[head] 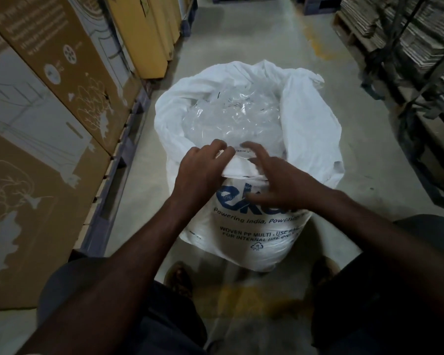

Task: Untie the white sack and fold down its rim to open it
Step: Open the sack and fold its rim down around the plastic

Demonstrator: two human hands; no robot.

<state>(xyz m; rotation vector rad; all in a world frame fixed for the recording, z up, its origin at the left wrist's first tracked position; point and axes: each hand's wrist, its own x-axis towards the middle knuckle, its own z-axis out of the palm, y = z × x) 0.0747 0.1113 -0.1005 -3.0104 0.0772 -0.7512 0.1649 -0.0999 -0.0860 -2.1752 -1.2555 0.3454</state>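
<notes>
A large white woven sack [310,129] with blue print stands on the floor in front of me, its mouth open. Clear plastic packets [231,116] fill it to the top. The far and side parts of the rim [305,73] are rolled outward. My left hand [200,172] grips the near rim, fingers curled over its folded edge. My right hand [274,175] hovers beside it at the same rim, fingers spread and slightly bent, blurred; whether it touches the fabric is unclear.
Tall cardboard boxes [49,119] on pallets line the left side of the aisle. Shelving with stacked flat material [415,42] runs along the right. Concrete floor [254,34] stretches beyond the sack. My feet in sandals [180,278] stand just behind it.
</notes>
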